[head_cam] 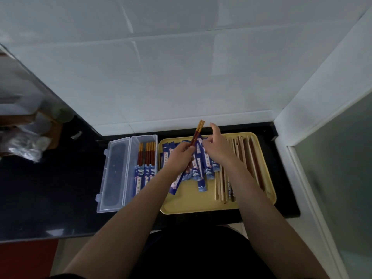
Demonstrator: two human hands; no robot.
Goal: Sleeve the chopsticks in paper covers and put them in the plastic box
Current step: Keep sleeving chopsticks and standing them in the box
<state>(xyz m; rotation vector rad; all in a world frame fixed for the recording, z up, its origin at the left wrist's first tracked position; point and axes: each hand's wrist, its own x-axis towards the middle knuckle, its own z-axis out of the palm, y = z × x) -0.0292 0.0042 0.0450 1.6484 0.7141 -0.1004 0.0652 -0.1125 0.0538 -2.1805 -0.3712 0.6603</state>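
Brown-and-orange chopsticks (196, 135), a pair, are gripped in the curled fingers of the left hand (179, 155) and held tilted above the blue paper covers (203, 168) heaped on the yellow tray (201, 204). The right hand (216, 150) is poised over the same heap; its index finger is stretched out, and whether a cover is pinched cannot be told. Loose wooden chopsticks (241, 158) are laid along the tray's right side. Left of the tray, already sleeved pairs (145, 168) are stored in the open clear plastic box (120, 174) on the black counter (50, 198).
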